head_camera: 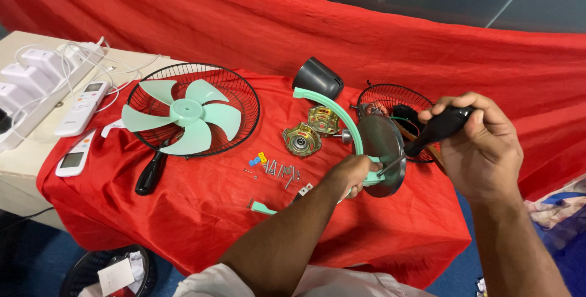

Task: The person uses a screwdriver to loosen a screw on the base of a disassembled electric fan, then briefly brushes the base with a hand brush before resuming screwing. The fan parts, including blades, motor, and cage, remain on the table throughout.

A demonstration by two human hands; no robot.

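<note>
Slippage looks like the chief risk: the screwdriver (427,135) meets the round metal disc (381,155) at a slant, and if its tip rides out of whatever fastener it sits on, it could skid across the plate toward the fingers of the left hand (354,175) just beside it. The tip itself is too small to make out, so whether it is seated cannot be told. A second risk, by judgement, is the loose screws (279,169) lying on the red cloth (201,211) of the table: a nudge from the forearm crossing low in the frame could scatter them over the edge.

The right hand (479,147), right of centre, is clenched around the black screwdriver handle, shaft pointing down and left. The left hand, at centre, grasps the mint-green bracket (332,111) near its lower end, where it joins the disc; the curved arm of the bracket rises up and left from there. So the piece sits between both hands, held up above the table, touching the left and reached by the tool in the right.

Further left lie two brass-coloured motor parts (311,131), a green fan blade (183,117) in its black grille (244,98), and a second screwdriver (149,175).
</note>
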